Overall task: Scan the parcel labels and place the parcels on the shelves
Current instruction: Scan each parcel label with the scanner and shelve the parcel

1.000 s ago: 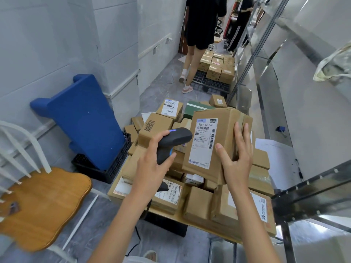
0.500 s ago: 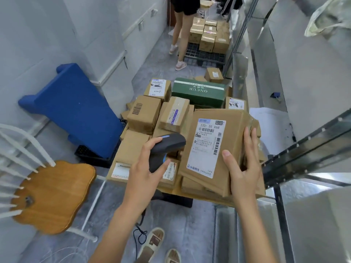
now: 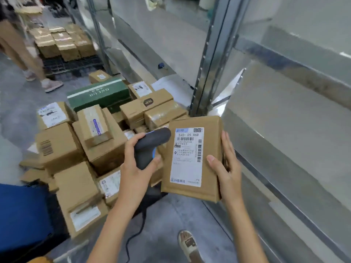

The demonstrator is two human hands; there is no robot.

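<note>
My left hand [image 3: 135, 170] grips a dark grey handheld scanner [image 3: 150, 147] beside the flat brown cardboard parcel [image 3: 191, 158], which my right hand [image 3: 227, 168] clasps by its edge, white label [image 3: 187, 156] up, near metal shelves [image 3: 284, 114].

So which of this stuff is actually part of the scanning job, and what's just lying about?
Part of the job:
parcel in right hand
scanner in left hand
parcel pile
metal shelves

Just lying about:
blue plastic thing
far box stack
</note>
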